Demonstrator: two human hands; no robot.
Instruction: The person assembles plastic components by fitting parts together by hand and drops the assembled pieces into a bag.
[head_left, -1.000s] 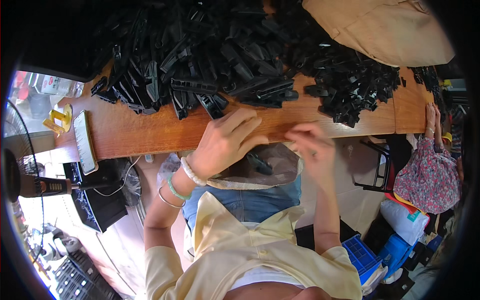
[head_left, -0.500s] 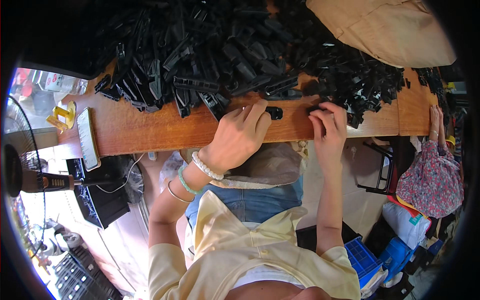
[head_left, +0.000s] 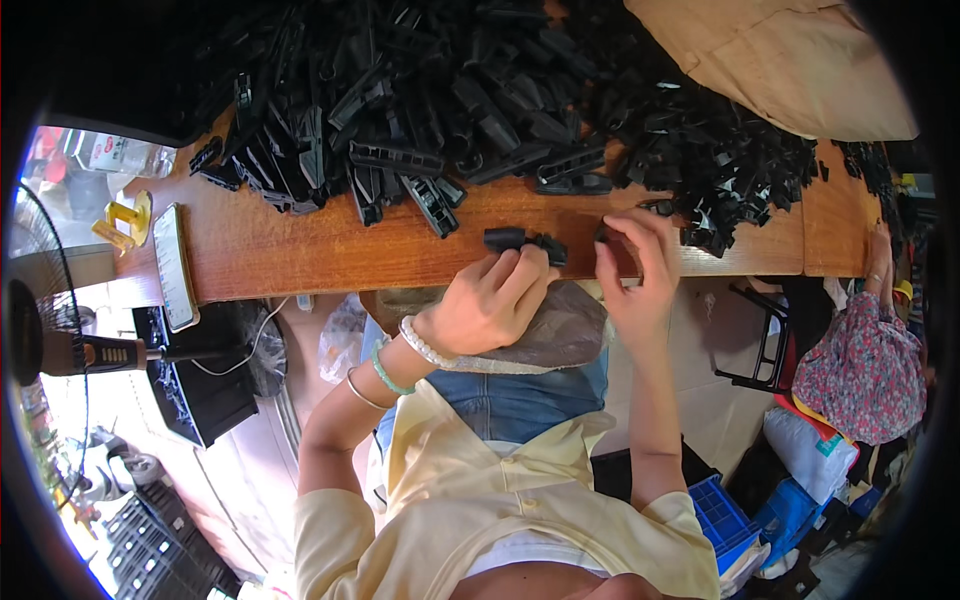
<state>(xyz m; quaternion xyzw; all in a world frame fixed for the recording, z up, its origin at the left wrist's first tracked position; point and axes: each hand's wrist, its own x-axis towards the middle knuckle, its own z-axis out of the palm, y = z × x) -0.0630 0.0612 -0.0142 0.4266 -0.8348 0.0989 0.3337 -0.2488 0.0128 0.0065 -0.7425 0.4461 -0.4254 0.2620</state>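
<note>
My left hand (head_left: 490, 305), with bracelets at the wrist, is closed around a longish black plastic part (head_left: 505, 238) at the table's front edge. The part's rounded end sticks out to the left past my fingers, and its other end shows at their right. To the right, my right hand (head_left: 645, 272) holds a small black plastic piece (head_left: 601, 233) at its curled fingertips, a short gap away from the longer part. My fingers hide most of the small piece. Beyond my hands lies a big heap of long black plastic parts (head_left: 400, 110).
A heap of smaller black pieces (head_left: 735, 165) spreads over the right of the wooden table (head_left: 300, 260). Brown paper (head_left: 780, 60) covers the far right. On the left are a phone (head_left: 174, 268), a yellow holder (head_left: 127, 222) and a fan (head_left: 40, 330). Another person (head_left: 865, 365) sits at far right.
My left hand has drawn back toward me, and the longer black part in it is now turned with more of it showing. My right hand has shifted slightly left and toward me, its thumb lower.
</note>
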